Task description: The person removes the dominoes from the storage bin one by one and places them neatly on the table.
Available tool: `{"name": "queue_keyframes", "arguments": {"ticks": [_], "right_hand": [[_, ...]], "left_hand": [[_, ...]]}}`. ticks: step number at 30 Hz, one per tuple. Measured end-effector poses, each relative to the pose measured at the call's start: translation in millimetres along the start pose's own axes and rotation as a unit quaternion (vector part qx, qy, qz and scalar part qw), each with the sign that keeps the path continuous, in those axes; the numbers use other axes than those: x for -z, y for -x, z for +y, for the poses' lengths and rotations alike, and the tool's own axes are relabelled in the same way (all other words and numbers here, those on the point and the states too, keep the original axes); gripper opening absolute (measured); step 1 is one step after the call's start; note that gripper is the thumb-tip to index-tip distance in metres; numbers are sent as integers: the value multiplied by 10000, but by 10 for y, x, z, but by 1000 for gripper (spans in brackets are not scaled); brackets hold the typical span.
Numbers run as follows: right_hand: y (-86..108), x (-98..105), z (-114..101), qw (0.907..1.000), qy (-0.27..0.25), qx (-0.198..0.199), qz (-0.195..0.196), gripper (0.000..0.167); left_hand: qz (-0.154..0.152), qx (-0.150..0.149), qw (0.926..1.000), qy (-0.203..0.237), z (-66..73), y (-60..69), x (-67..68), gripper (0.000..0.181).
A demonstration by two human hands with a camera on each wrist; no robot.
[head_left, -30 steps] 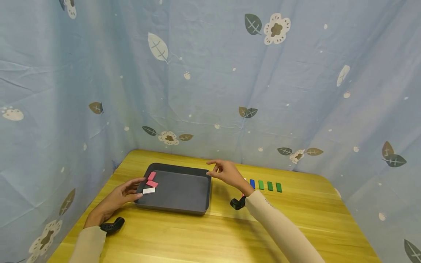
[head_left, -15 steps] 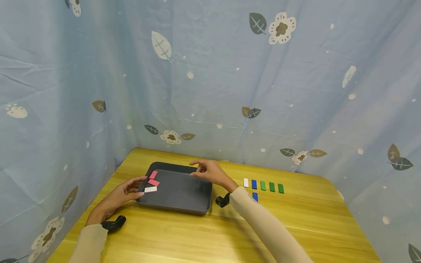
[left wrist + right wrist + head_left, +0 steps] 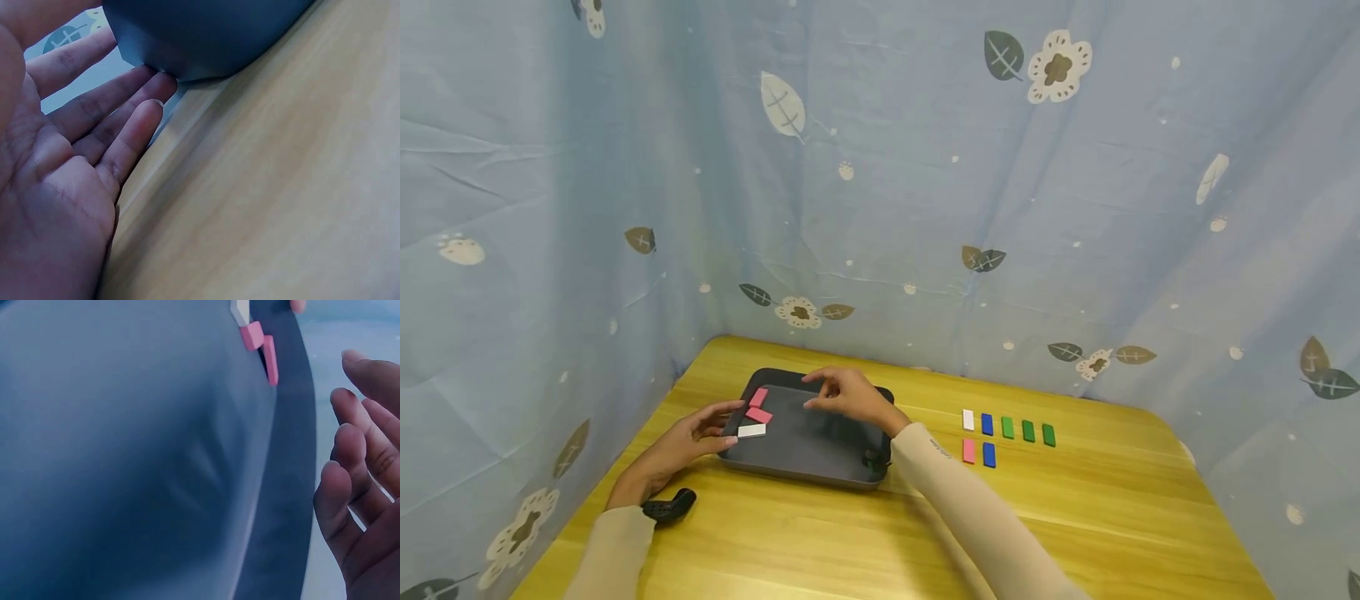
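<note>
A dark grey tray (image 3: pixel 808 475) lies on the table. In its left part are a white flat block (image 3: pixel 752 431) and two pink flat blocks (image 3: pixel 758 397), near each other. My left hand (image 3: pixel 681 446) rests at the tray's left wall; in the left wrist view its extended fingers (image 3: pixel 140 128) touch the outer wall. My right hand (image 3: pixel 850 396) hovers over the tray's far middle, thumb and index finger apart. The right wrist view shows its fingers (image 3: pixel 350 444) loosely bent, with nothing visible between them.
Right of the tray, several flat blocks form two rows: white (image 3: pixel 967 420), blue (image 3: pixel 987 425) and green (image 3: pixel 1027 431) behind, pink (image 3: pixel 968 451) and blue (image 3: pixel 989 455) in front. A patterned curtain (image 3: pixel 895 208) stands behind the wooden table (image 3: pixel 760 533).
My right hand has moved left from the tray's right edge to over its middle, uncovering the white, pink and blue blocks at right. My left hand stays at the tray's left wall.
</note>
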State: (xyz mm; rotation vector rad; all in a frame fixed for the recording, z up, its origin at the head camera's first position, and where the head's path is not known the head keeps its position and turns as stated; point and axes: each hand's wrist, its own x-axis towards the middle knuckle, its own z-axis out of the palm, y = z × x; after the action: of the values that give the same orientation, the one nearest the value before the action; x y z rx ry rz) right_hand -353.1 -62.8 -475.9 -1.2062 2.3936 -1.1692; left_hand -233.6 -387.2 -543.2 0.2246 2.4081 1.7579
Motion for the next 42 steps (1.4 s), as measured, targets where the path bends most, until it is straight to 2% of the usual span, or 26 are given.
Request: {"name": "queue_keyframes", "arguments": {"ticks": [10,18,31,37,42], "right_hand": [[-129,-158,94,9987,-230,-263,-368,55],[-195,-304,173,9982,-153,-299,-497,55],[-362,-503,154,9965,313,-525,-561,54],[-428,-561,84,9927,802,-724,-540,56],[-454,-593,21,9915,898,-769,-536,54]], "left_hand": [[-12,-70,9999,110,21,-63,-44,66],[-44,-70,9999,125,-5,-53,-85,65],[-22,-162,9998,106,14,-43,-40,66],[-7,-81,9998,208,14,-24,-25,65],[12,8,9997,259,5,-10,-9,65]]}}
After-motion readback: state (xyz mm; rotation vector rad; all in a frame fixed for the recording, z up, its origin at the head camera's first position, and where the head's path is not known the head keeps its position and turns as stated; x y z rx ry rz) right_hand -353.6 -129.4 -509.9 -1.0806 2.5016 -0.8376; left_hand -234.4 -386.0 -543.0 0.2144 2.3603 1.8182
